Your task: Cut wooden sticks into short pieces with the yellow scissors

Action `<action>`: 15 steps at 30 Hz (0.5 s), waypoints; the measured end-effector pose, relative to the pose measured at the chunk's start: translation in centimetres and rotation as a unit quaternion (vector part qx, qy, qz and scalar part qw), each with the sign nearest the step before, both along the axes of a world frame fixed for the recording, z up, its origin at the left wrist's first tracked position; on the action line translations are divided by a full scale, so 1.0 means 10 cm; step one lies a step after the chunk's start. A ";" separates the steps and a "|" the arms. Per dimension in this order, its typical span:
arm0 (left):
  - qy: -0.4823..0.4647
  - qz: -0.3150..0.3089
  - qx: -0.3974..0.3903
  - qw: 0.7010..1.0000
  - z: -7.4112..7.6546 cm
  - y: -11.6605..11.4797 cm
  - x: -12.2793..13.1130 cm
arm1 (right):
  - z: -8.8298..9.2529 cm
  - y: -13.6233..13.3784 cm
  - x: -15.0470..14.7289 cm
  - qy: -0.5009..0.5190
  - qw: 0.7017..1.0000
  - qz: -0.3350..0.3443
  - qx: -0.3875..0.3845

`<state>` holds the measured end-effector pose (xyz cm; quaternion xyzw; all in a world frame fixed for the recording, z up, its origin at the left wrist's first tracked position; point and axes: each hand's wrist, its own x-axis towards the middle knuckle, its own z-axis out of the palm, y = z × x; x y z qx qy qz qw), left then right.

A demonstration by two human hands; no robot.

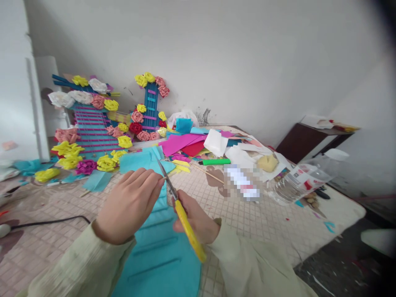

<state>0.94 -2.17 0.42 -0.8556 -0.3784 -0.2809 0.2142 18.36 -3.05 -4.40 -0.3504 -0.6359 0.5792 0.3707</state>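
My right hand grips yellow-handled scissors, whose blades point up and away along the edge of a long turquoise paper sheet. The sheet runs from my lap toward the far side of the table. My left hand is closed over the sheet's left part just beside the blades, its fingertips pinching the paper next to the scissor tips.
Paper-flower structures stand at the back left. Loose coloured paper sheets, a green marker and a clear plastic bottle lie on the tiled-pattern table. A black cable runs at left. A dark side table stands at right.
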 end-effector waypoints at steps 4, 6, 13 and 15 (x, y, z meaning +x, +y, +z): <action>-0.026 -0.016 -0.034 0.999 0.03 -0.03 -0.01 | 0.00 0.02 0.01 0.020 1.000 0.022 -0.001; -0.033 -0.022 -0.045 0.998 0.04 -0.05 0.00 | -0.01 0.03 0.02 0.019 0.999 0.038 -0.002; -0.042 -0.027 -0.038 0.998 0.06 -0.09 0.03 | -0.05 0.02 0.05 0.015 0.997 0.070 0.033; -0.037 -0.023 -0.031 0.999 0.06 -0.09 0.03 | -0.05 0.02 0.06 0.006 0.997 0.072 0.042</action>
